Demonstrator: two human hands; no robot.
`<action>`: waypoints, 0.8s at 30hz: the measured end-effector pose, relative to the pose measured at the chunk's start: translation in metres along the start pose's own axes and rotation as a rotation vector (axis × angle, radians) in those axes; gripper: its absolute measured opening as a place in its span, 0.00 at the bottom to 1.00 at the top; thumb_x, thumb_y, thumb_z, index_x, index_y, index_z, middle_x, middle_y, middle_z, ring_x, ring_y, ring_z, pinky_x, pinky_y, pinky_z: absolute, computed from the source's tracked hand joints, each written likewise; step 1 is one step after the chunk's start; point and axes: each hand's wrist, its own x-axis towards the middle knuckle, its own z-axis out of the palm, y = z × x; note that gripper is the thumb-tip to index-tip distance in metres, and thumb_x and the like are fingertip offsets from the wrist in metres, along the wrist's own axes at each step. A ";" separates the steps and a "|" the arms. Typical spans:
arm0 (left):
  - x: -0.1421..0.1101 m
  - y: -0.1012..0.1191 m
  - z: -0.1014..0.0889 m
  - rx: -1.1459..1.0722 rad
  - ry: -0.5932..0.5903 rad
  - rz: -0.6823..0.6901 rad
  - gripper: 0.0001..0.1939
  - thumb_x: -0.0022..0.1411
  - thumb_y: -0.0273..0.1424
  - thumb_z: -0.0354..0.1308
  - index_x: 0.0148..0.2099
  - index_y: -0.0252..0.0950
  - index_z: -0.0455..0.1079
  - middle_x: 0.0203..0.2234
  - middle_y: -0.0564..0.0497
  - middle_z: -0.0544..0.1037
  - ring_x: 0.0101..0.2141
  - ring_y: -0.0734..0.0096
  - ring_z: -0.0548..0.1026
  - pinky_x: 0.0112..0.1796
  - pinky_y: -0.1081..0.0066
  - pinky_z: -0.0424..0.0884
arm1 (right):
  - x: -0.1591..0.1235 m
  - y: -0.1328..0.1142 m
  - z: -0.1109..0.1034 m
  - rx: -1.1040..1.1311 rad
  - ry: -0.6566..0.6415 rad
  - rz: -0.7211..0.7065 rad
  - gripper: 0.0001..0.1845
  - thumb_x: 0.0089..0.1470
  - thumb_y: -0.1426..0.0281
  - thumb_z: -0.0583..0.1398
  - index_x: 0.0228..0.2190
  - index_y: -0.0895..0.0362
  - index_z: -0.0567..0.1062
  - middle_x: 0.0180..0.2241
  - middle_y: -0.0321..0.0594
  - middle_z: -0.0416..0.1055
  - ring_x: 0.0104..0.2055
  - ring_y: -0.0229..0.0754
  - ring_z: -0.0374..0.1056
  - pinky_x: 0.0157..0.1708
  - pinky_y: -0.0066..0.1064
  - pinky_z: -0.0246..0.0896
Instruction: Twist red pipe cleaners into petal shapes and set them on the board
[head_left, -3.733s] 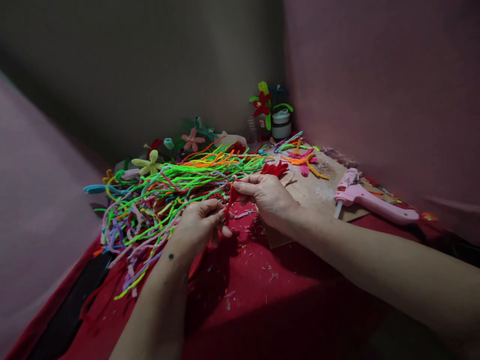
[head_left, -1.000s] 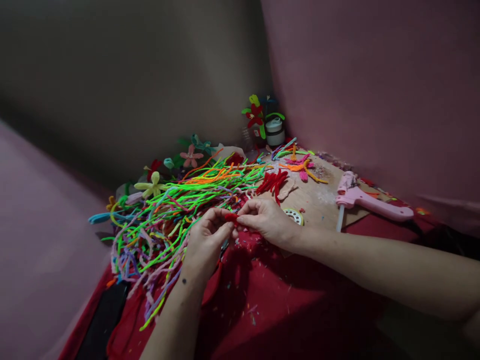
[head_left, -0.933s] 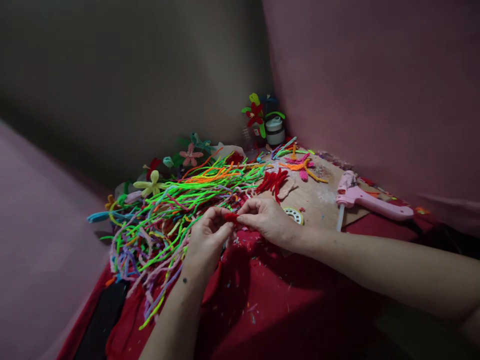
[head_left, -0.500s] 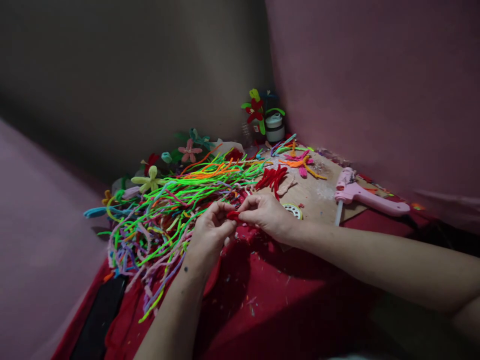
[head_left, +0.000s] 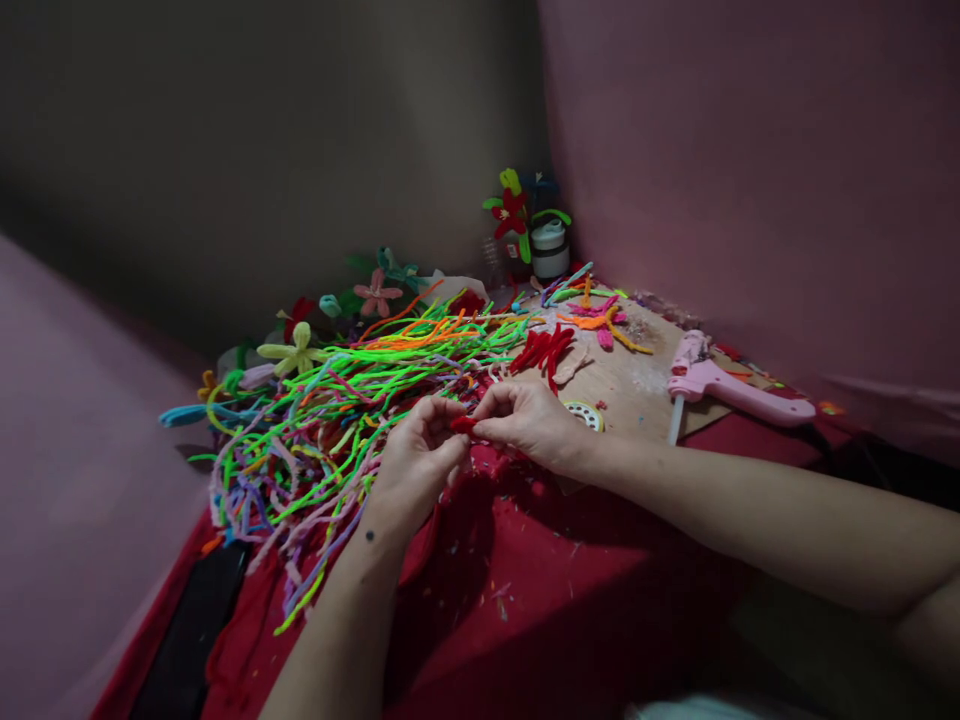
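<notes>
Between my two hands is a short red pipe cleaner piece (head_left: 463, 425), mostly hidden by my fingers. My left hand (head_left: 420, 455) pinches its left end with thumb and fingers. From the other side my right hand (head_left: 529, 425) grips it, fingers curled and pressed together. Just beyond my right hand, a bundle of red pipe cleaner pieces (head_left: 541, 352) lies on a brown board (head_left: 637, 390), with a pale pink piece (head_left: 574, 365) beside it. A round yellow-rimmed disc with holes (head_left: 585, 415) shows partly behind my right wrist.
A big heap of coloured pipe cleaners (head_left: 360, 370) spreads to the left. A pink glue gun (head_left: 727, 385) rests at the right. Pipe cleaner flowers (head_left: 300, 350) and a lidded white jar (head_left: 550, 250) stand at the back. A black phone-like slab (head_left: 191, 630) lies on the red cloth (head_left: 525, 610).
Both hands keep hold of the red piece, with only a slight shift of the fingers. The whole view has moved a little.
</notes>
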 end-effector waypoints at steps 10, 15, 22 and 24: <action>-0.004 -0.014 0.005 0.272 0.185 0.206 0.05 0.53 0.31 0.57 0.29 0.35 0.66 0.16 0.58 0.66 0.17 0.81 0.61 0.20 0.78 0.57 | 0.000 -0.006 0.003 -0.168 -0.116 0.079 0.04 0.43 0.77 0.57 0.26 0.59 0.67 0.15 0.28 0.62 0.16 0.29 0.56 0.19 0.24 0.51; -0.005 -0.019 0.006 0.432 0.160 0.319 0.03 0.55 0.29 0.55 0.29 0.36 0.67 0.18 0.57 0.68 0.20 0.78 0.63 0.23 0.77 0.60 | -0.007 -0.007 0.002 -0.434 -0.121 -0.149 0.05 0.42 0.79 0.56 0.26 0.59 0.65 0.20 0.29 0.61 0.21 0.30 0.56 0.23 0.24 0.50; -0.004 -0.018 0.007 0.459 0.135 0.330 0.04 0.56 0.30 0.54 0.29 0.36 0.65 0.18 0.57 0.67 0.20 0.78 0.63 0.24 0.77 0.60 | -0.004 -0.004 0.002 -0.416 -0.128 -0.157 0.09 0.41 0.79 0.55 0.29 0.59 0.65 0.23 0.32 0.62 0.25 0.32 0.58 0.25 0.25 0.52; -0.003 -0.016 0.007 0.488 0.158 0.372 0.05 0.56 0.30 0.54 0.29 0.36 0.65 0.19 0.57 0.68 0.21 0.78 0.64 0.25 0.77 0.61 | -0.001 -0.002 0.002 -0.319 -0.147 -0.061 0.10 0.40 0.79 0.55 0.30 0.59 0.65 0.23 0.32 0.63 0.24 0.32 0.58 0.24 0.25 0.53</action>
